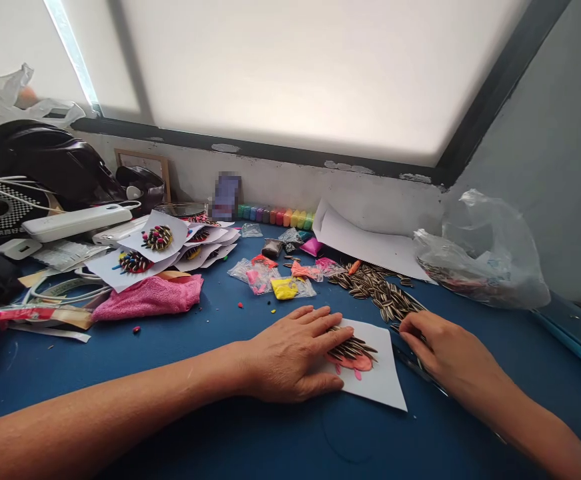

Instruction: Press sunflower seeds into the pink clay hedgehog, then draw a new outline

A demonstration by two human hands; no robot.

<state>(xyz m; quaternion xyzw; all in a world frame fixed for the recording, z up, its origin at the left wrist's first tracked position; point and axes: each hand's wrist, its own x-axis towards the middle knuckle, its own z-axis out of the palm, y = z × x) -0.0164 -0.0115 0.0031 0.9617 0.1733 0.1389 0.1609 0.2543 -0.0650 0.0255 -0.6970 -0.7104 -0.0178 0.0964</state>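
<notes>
My left hand (300, 353) lies flat, fingers stretched, over the left part of a white paper card (387, 373). On the card is a flattened coral-coloured clay shape (357, 362) with small pink clay pieces at its lower edge. Striped sunflower seeds (353, 347) stick out of the clay, partly hidden under my left fingers. Right of the card, my right hand (445, 343) has its fingers curled together at the near end of a loose sunflower seed pile (395, 300). Whatever is between those fingertips is hidden. A dark, shiny-edged tool (420, 373) lies below that hand.
Clay packets (284, 288) in several colours lie behind my left hand. Finished seed-and-clay cards (157, 239) are stacked at left above a pink cloth (150, 298). White paper sheets (365, 240) and a clear plastic bag (490, 260) stand at back right.
</notes>
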